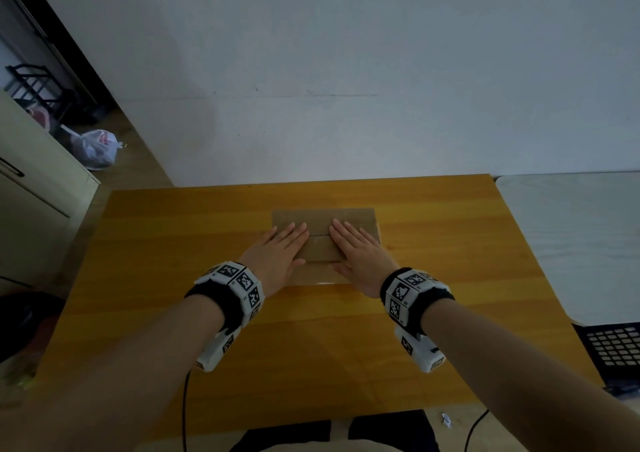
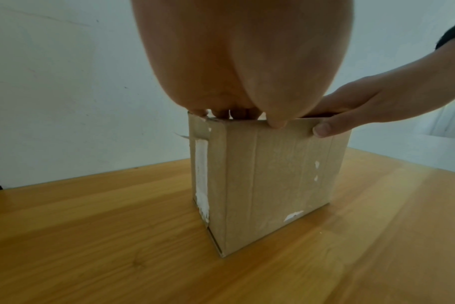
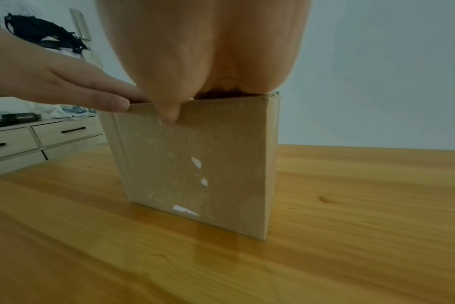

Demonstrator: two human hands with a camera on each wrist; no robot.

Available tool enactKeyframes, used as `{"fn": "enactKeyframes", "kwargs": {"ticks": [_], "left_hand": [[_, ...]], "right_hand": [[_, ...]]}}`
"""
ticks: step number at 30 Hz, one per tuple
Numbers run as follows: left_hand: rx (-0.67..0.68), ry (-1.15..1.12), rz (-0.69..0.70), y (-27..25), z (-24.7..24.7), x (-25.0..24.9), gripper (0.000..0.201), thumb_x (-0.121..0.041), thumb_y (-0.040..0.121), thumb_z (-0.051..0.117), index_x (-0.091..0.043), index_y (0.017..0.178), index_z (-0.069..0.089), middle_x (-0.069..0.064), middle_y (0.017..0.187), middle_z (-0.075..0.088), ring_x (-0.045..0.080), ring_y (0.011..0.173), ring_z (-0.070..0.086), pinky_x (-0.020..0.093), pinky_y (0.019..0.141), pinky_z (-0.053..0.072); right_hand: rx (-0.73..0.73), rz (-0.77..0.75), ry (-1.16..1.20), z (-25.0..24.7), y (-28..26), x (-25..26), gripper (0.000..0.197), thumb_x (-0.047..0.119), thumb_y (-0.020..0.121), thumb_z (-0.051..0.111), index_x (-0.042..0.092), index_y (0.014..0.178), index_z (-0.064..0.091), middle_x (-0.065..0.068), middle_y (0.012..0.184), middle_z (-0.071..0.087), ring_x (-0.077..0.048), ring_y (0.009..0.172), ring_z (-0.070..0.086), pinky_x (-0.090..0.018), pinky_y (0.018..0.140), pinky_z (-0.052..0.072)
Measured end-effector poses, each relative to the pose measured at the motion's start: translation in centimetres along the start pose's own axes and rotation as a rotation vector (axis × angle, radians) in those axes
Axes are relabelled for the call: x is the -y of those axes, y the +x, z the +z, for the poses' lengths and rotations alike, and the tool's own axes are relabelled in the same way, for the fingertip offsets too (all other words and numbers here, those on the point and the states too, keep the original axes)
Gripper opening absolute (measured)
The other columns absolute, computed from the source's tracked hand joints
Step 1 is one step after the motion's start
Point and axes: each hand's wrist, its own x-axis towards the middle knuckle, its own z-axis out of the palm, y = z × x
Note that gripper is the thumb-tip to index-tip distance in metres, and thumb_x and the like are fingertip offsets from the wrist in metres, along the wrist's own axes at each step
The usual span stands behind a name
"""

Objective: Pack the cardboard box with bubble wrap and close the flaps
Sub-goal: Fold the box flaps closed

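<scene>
A brown cardboard box (image 1: 323, 217) stands in the middle of the wooden table (image 1: 173, 243), its top flaps folded flat and meeting at a centre seam. My left hand (image 1: 282, 247) lies flat on the left part of the top, fingers straight, thumb over the near edge. My right hand (image 1: 356, 247) presses flat on the right part in the same way. The wrist views show the box's near wall (image 2: 275, 176) (image 3: 195, 164) with torn white label scraps, and both thumbs hooked over its top edge. No bubble wrap is visible; the box's inside is hidden.
A white table (image 1: 581, 243) adjoins on the right, with a black grid crate (image 1: 616, 347) below it. A cream drawer unit (image 1: 38, 188) and a white plastic bag (image 1: 97, 148) are on the left. The wall rises right behind the table.
</scene>
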Motion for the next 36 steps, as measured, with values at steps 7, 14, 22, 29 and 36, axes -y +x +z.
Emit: {"fn": "enactKeyframes", "kwargs": {"ticks": [7, 14, 22, 29, 36], "left_hand": [[0.025, 0.028, -0.012, 0.1, 0.0, -0.2, 0.056, -0.039, 0.103, 0.012, -0.02, 0.152, -0.007, -0.005, 0.159, -0.014, 0.011, 0.147, -0.009, 0.033, 0.12, -0.004], [0.059, 0.039, 0.003, -0.3, -0.3, 0.1, 0.058, -0.041, 0.102, 0.012, -0.019, 0.151, -0.012, -0.004, 0.159, -0.017, 0.011, 0.147, -0.011, 0.032, 0.12, -0.004], [0.066, -0.021, -0.031, -0.8, -0.3, 0.6, 0.06, -0.043, 0.102, 0.009, -0.016, 0.15, -0.013, -0.002, 0.158, -0.02, 0.01, 0.147, -0.012, 0.03, 0.121, -0.002], [0.051, -0.077, -0.114, -1.3, -0.1, 0.6, 0.061, -0.042, 0.101, 0.008, -0.014, 0.149, -0.017, 0.0, 0.156, -0.024, 0.012, 0.147, -0.014, 0.031, 0.121, 0.001], [0.094, -0.042, -0.139, -1.1, -0.6, 0.2, 0.062, -0.043, 0.101, 0.01, -0.013, 0.15, -0.016, 0.001, 0.156, -0.024, 0.013, 0.147, -0.013, 0.032, 0.121, 0.002]], "right_hand": [[0.042, 0.013, -0.014, -0.4, 0.5, 0.0, 0.07, 0.046, 0.099, 0.029, 0.015, 0.151, -0.005, 0.001, 0.16, -0.01, -0.014, 0.149, -0.005, -0.031, 0.122, 0.0], [0.054, 0.019, -0.043, -0.3, -0.2, 0.4, 0.069, 0.043, 0.1, 0.028, 0.013, 0.151, -0.009, -0.001, 0.16, -0.013, -0.016, 0.149, -0.007, -0.032, 0.122, -0.001], [0.062, 0.04, 0.054, -1.0, -0.6, -0.2, 0.063, 0.044, 0.101, 0.021, 0.016, 0.151, -0.006, 0.001, 0.16, -0.01, -0.013, 0.149, -0.006, -0.03, 0.122, -0.001], [0.028, 0.156, 0.06, -0.5, -2.2, -1.9, 0.064, 0.045, 0.101, 0.016, 0.014, 0.151, -0.009, 0.001, 0.16, -0.013, -0.012, 0.148, -0.008, -0.031, 0.123, 0.001], [0.059, 0.217, 0.086, -0.8, -2.5, -1.7, 0.063, 0.043, 0.101, 0.017, 0.013, 0.151, -0.009, 0.0, 0.16, -0.014, -0.013, 0.148, -0.008, -0.031, 0.123, 0.002]]}}
